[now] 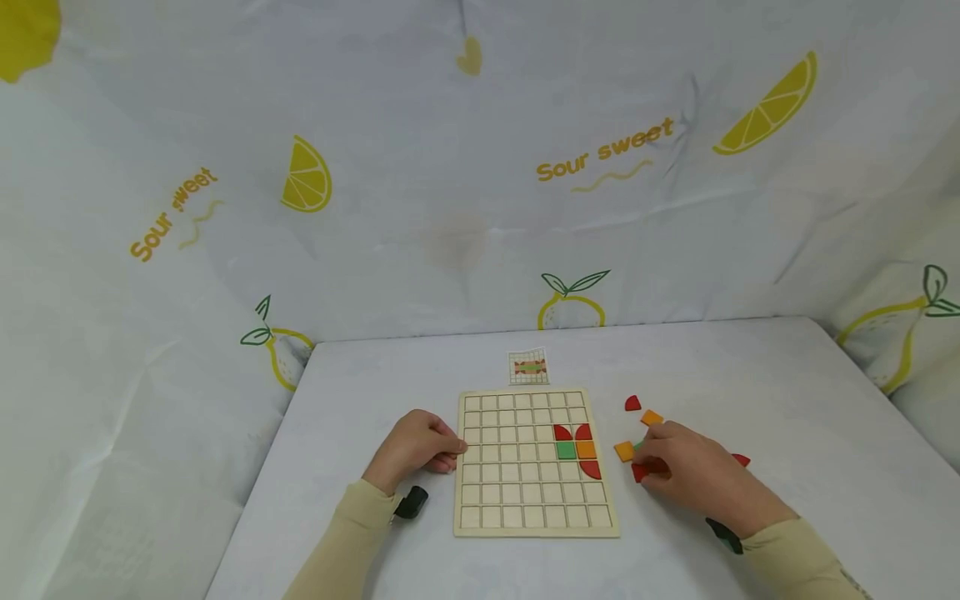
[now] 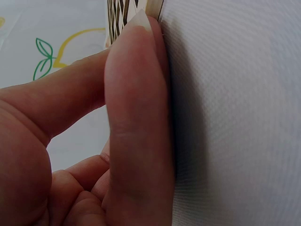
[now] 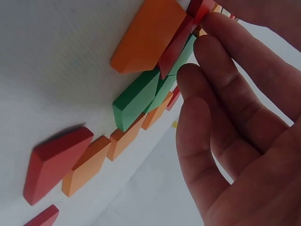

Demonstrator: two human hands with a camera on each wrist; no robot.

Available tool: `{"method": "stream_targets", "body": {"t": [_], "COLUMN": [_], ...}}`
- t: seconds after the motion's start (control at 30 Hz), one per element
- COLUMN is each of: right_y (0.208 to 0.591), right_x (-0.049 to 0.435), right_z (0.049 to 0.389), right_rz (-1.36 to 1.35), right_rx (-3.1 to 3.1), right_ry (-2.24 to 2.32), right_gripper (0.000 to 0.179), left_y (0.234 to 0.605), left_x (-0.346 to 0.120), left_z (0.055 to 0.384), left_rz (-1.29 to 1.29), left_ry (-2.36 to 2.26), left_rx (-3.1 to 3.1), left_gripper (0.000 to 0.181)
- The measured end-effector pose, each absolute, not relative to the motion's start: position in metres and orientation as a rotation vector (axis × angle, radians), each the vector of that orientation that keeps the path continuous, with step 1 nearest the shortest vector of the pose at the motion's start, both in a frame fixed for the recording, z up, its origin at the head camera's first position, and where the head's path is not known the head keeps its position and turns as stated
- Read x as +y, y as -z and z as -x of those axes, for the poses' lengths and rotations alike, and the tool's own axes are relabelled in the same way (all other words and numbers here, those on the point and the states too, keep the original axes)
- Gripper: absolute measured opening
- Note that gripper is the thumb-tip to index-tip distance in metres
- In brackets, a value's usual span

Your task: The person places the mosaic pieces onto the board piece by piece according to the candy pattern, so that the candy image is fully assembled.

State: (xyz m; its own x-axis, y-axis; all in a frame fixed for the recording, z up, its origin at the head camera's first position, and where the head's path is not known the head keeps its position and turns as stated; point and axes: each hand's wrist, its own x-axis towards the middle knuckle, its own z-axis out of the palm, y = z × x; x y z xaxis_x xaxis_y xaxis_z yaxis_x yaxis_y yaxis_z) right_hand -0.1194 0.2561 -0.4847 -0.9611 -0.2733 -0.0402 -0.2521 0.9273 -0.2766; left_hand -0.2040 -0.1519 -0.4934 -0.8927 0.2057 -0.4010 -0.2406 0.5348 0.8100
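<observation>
A square-gridded wooden board [image 1: 500, 472] lies on the table. At its left edge my left hand [image 1: 417, 447] pinches the rim between thumb and finger; the left wrist view shows only a corner of the board [image 2: 155, 8] past the fingertips. Red quarter-round pieces [image 1: 591, 469], a green square [image 1: 566, 451] and an orange square [image 1: 586, 450] sit in cells near the right side. Right of the board, my right hand [image 1: 693, 468] pinches a red piece [image 3: 200, 9] between thumb and fingers, low over the loose pieces. Its exact outline is partly hidden.
A small pattern card [image 1: 529, 367] lies behind the board. Loose orange [image 1: 624, 452], red [image 1: 633, 403] and green pieces [image 3: 136, 99] are scattered around my right hand, some overlapping. A white cloth printed with lemons [image 1: 570, 312] hangs behind the table.
</observation>
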Motion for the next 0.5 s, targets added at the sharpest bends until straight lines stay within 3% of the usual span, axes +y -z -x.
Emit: {"method": "stream_targets", "body": {"t": [0.5], "right_y": [0.473], "right_x": [0.24], "right_z": [0.128], "right_rz": [0.535], "right_rx": [2.998], "right_ry": [0.497], "right_gripper": [0.016], "left_y": [0.492], "left_x": [-0.15], "left_z": [0.203], "left_rz": [0.049], "left_ry": [-1.328], "left_rx": [2.319], "left_gripper": [0.02]}}
